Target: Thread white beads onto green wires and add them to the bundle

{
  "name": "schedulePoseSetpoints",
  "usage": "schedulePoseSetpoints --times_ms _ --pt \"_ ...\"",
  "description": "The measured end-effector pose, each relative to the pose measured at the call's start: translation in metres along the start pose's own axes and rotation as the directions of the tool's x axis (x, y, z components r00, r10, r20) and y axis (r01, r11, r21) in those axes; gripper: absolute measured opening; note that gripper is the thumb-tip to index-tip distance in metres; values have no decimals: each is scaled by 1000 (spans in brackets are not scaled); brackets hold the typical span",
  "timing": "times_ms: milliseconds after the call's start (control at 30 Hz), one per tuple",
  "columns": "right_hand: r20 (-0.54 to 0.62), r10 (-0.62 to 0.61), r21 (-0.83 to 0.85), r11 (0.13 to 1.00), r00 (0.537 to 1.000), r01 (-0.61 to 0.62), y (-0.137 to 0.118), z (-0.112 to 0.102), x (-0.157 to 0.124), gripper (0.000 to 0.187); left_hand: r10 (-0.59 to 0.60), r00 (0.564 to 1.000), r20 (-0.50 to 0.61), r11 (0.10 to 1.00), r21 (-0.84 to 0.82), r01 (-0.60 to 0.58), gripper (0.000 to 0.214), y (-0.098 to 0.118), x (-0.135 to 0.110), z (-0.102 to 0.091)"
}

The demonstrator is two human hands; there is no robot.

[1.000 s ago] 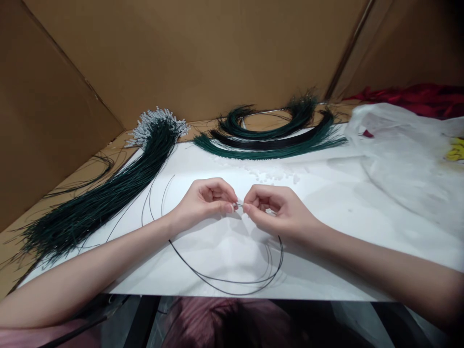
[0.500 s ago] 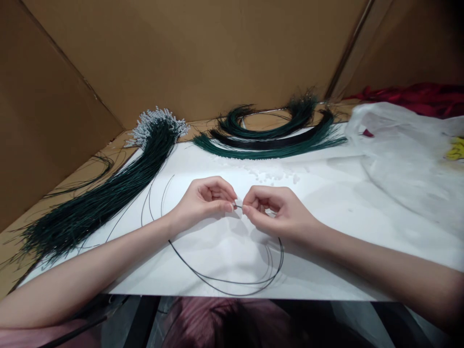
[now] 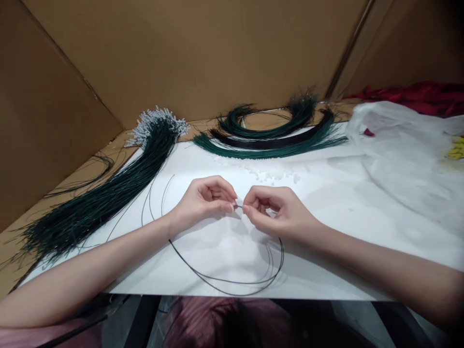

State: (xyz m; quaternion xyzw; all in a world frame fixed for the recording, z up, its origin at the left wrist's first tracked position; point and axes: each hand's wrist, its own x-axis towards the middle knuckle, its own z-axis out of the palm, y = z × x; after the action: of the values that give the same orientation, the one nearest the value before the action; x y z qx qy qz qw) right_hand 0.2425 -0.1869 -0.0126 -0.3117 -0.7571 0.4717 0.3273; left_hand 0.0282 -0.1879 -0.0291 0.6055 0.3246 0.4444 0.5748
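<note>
Over the middle of the white board, my left hand and my right hand meet with their fingertips nearly touching. The left thumb and forefinger pinch what looks like a small white bead, partly hidden by the fingers. A dark green wire runs from it into the pinch of my right thumb and forefinger. Its long ends curve in a loop below both hands and pass behind the left wrist. Loose white beads are scattered just beyond the hands.
At left lies a thick bundle of green wires with white beaded tips. Curved bunches of plain wire rest at the back. A translucent plastic bag and red material are at right. Cardboard walls stand behind.
Almost nothing differs. Both hands hold the same pinch, and the wire loop has shifted only very slightly.
</note>
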Motion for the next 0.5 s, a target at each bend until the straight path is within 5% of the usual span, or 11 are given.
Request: schedulePoseSetpoints --times_ms 500 --pt "-10 -29 -7 1000 1000 29 -3 -1 0 7 -41 998 -41 995 94 45 18 3 -1 1"
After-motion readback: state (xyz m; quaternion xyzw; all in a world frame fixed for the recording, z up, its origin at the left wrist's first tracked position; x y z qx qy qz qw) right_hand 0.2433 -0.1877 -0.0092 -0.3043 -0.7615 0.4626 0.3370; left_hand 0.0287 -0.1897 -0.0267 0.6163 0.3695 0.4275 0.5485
